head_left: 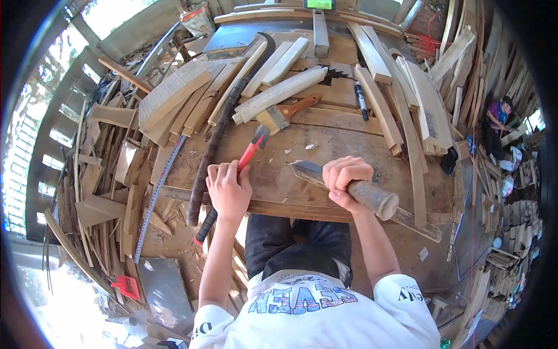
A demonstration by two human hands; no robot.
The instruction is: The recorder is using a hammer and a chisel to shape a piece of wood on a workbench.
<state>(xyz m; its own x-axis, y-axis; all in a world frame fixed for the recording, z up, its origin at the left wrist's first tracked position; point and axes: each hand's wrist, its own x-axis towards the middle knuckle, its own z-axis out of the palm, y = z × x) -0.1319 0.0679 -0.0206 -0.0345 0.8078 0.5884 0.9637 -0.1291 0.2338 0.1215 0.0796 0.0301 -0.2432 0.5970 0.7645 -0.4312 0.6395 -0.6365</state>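
Note:
My left hand (229, 189) is closed round the red shaft of a hammer (248, 156) close to its grey head; the black grip sticks out below, past the table's front edge. My right hand (347, 180) is wrapped round a tool with a thick, round wooden handle (374, 199). Its dark blade (309, 172) points left, low over the tabletop; its exact kind I cannot make out. Under this tool a narrow wooden strip (415, 224) runs out past the front edge to the right. Small pale chips (311, 146) lie beyond my hands.
The wooden table (337, 139) bears a paintbrush (272, 120), a marker (361, 100), a toothed dark blade (332, 75) and wood strips. A long, dark, hook-ended tool (224, 116) lies left, beside a measuring tape (157, 195). Stacked wood lines both sides. A person (499, 125) is far right.

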